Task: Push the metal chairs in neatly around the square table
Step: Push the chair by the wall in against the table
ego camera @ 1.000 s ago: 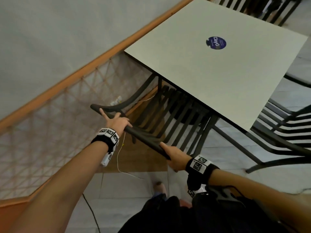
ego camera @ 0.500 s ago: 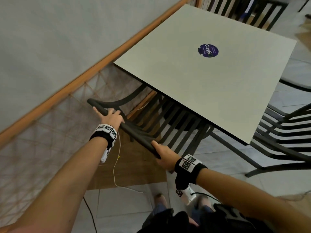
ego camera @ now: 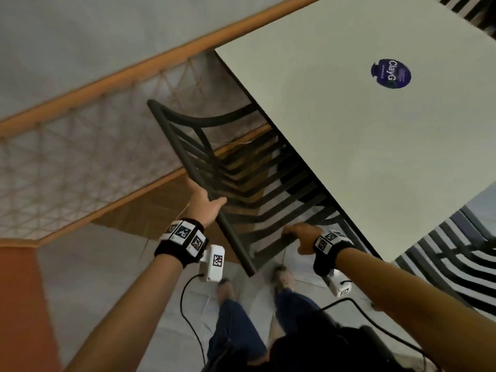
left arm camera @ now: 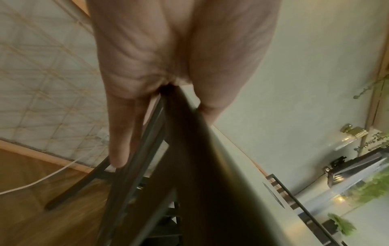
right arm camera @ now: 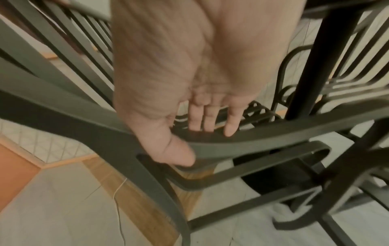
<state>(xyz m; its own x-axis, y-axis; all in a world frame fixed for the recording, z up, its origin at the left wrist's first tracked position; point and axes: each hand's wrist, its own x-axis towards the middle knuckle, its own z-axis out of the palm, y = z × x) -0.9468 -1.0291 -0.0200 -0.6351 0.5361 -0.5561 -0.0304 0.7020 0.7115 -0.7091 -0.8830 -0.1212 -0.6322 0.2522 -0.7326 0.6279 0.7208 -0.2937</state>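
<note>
While apart, left hand (ego camera: 205,204) and right hand (ego camera: 302,234) on chair (ego camera: 233,238).

Now the dark grey slatted metal chair (ego camera: 234,242), its paint matt and smooth; the square pale desk (ego camera: 349,157), top just as smooth and matt. Tan rope netting (ego camera: 80,170) looks rough, orange-brown wooden rail (ego camera: 134,65) smooth, pale floor tiles (ego camera: 107,277) smooth.

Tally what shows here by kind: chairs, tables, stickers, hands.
Metal chairs: 3 (held chair, right chair, far chair)
Square table: 1
Round blue sticker: 1
Hands: 2 (left hand, right hand)
Total: 7
</note>
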